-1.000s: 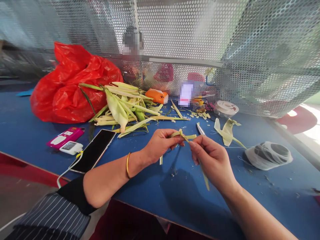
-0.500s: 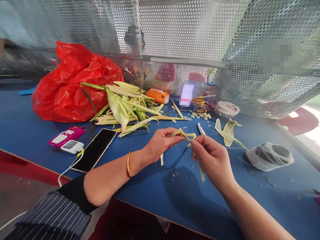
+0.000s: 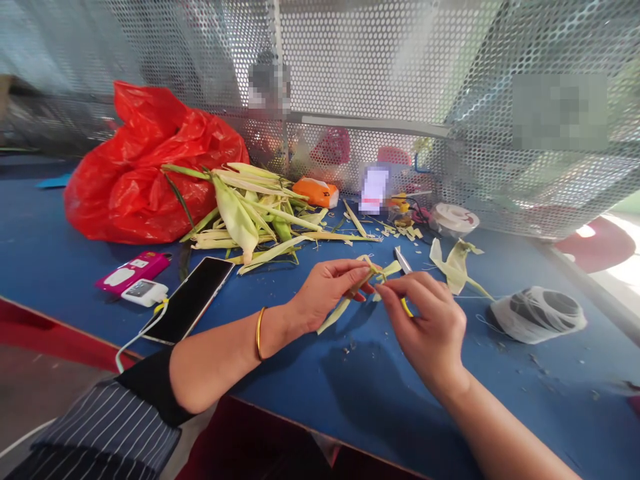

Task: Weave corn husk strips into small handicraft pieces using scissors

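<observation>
My left hand (image 3: 333, 290) is closed in a pinch on a folded piece of pale green corn husk (image 3: 335, 316), whose strip hangs below the fingers. My right hand (image 3: 430, 320) meets it from the right, thumb and forefinger pinched together at the husk's bound end; what lies between those tips is too small to make out. Scissors (image 3: 403, 260) lie behind the right hand, with their blade and a bit of yellow handle showing. A thin white thread runs from a wrapped spool (image 3: 539, 315) toward the right hand. A loose husk piece (image 3: 455, 265) rests beyond it.
A heap of corn husks (image 3: 260, 213) lies against a red plastic bag (image 3: 150, 173) at left. Nearby are a dark phone (image 3: 193, 300), a cabled white device (image 3: 145, 292), an orange tissue pack (image 3: 315, 192), a tape roll (image 3: 455, 219) and a perforated metal screen (image 3: 350, 73).
The husk strip that hung below my right hand now hangs under my left hand. My right fingers have shifted slightly left and down, uncovering some of the scissors' yellow handle.
</observation>
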Demonstrator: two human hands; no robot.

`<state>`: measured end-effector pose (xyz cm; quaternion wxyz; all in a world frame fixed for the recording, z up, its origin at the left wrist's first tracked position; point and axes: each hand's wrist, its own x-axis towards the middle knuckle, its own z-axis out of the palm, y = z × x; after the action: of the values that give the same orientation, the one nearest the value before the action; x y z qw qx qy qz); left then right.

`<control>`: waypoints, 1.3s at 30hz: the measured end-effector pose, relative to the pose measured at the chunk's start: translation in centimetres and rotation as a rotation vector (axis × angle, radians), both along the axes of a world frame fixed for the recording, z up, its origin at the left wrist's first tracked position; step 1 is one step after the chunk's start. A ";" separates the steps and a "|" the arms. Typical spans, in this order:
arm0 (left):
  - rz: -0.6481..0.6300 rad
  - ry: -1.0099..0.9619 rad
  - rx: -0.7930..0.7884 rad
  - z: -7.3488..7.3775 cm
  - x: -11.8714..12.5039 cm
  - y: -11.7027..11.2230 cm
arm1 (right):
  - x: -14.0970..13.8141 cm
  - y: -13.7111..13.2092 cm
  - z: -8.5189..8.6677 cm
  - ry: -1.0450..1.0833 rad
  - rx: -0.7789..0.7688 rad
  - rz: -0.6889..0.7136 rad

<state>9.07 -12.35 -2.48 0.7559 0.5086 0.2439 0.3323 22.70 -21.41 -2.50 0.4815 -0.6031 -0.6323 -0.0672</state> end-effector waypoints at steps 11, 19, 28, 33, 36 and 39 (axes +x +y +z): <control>-0.102 0.095 0.053 -0.2 -0.1 -0.4 | 1.7 0.2 1.3 0.268 -0.218 -0.017; -0.166 0.121 0.149 0.2 -0.4 -0.3 | 0.6 1.2 0.5 1.270 -0.512 0.367; -0.213 0.212 0.211 0.0 -0.5 -0.4 | 0.7 0.9 1.0 1.275 -0.564 0.413; -0.156 0.290 0.254 0.0 -0.5 -0.2 | 0.9 1.0 1.1 1.327 -0.462 0.356; 0.031 0.324 0.423 -0.2 -0.5 -0.2 | 0.9 1.1 1.2 1.379 -0.361 0.312; 0.200 0.268 0.552 -0.1 -0.6 -0.5 | 0.7 1.1 1.2 1.339 -0.275 0.296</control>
<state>8.46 -12.87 -2.59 0.5144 0.7071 0.2906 0.3885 23.41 -20.27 -1.26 0.6909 -0.4778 -0.2780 0.4660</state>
